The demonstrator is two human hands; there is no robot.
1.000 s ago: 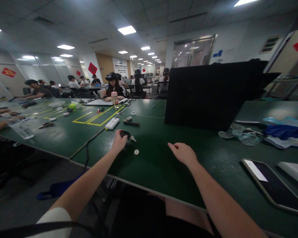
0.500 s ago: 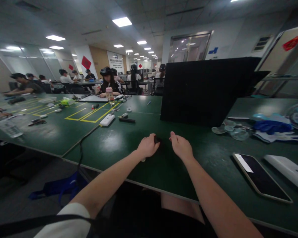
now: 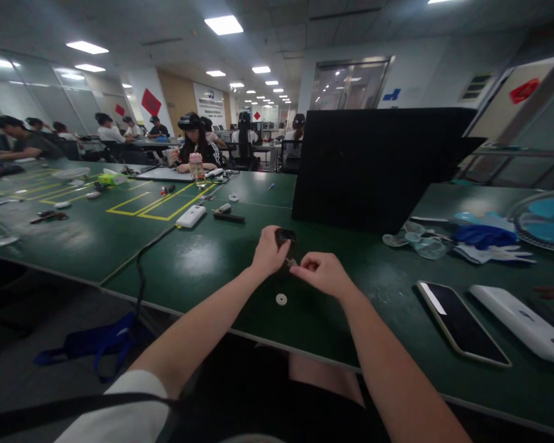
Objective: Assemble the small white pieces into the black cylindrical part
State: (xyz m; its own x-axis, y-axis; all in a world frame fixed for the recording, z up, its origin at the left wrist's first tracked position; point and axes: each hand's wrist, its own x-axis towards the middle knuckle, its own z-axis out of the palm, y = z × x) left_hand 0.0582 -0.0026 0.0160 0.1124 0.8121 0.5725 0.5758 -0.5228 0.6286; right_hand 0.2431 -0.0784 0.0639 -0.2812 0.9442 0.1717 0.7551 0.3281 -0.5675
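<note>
My left hand (image 3: 266, 253) is closed round a small black object (image 3: 286, 235), raised a little above the green table. Its exact kind is too dark to make out. Just below and to the right, my right hand (image 3: 324, 272) pinches a small light metallic piece (image 3: 290, 263) between thumb and fingers. That piece reaches toward the left hand; whether it touches the black object cannot be seen. A small white disc (image 3: 281, 299) with a hole at its centre lies flat on the table, below the hands.
A big black panel (image 3: 364, 172) stands behind the hands. To the right lie a phone (image 3: 461, 323), a white device (image 3: 521, 323) and blue and white gloves (image 3: 484, 237). A white power bank (image 3: 191, 216) and a black bar (image 3: 229, 217) lie left. A person (image 3: 196, 147) sits opposite.
Both hands have come together; the left has risen with the black object. My right hand has moved left and now shows a small metallic piece. The white disc has come into clear view.
</note>
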